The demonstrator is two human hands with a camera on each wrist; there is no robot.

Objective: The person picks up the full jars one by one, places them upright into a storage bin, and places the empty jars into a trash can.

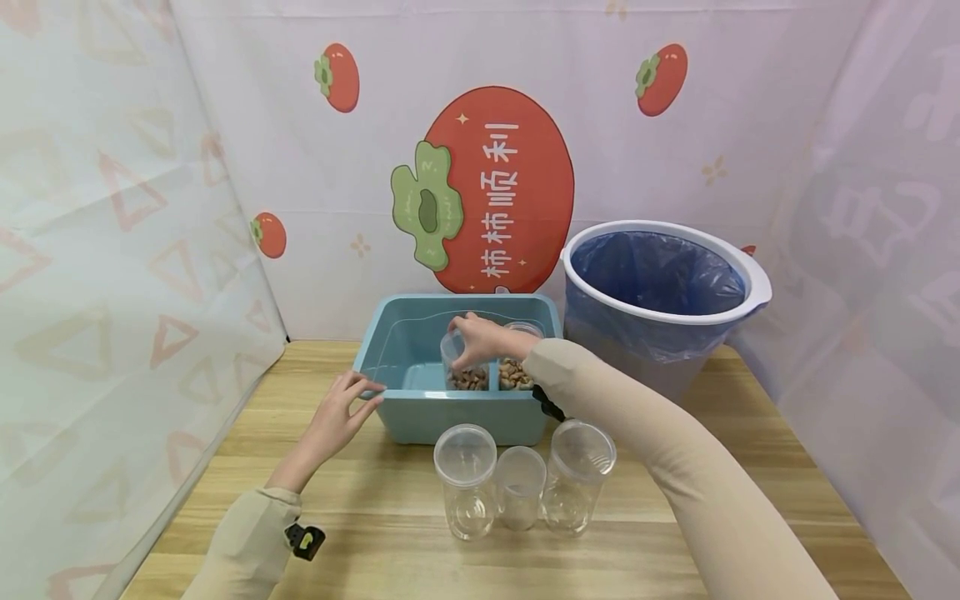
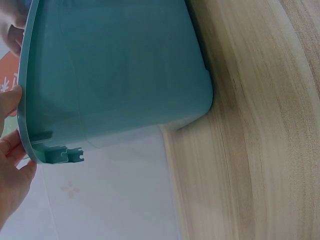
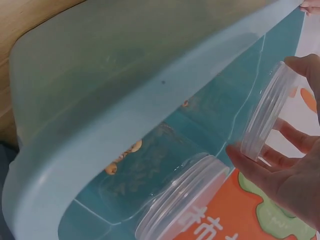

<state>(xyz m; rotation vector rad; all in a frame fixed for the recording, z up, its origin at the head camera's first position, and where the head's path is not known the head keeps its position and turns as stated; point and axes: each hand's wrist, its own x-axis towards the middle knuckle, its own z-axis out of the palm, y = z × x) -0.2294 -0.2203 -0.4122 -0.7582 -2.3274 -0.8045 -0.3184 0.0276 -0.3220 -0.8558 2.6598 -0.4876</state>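
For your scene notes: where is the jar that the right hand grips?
In the head view, the jar stands inside the teal tub, centre, left of a second filled jar, gripped by the right hand.

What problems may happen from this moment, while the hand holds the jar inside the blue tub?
1. The right hand grips the filled jar only at its rim, so it might slip and spill its brown pieces into the teal tub.
2. The left hand only touches the tub's corner, so the tub may shift.
3. Three empty jars stand close under the right forearm, so the sleeve could knock them over.
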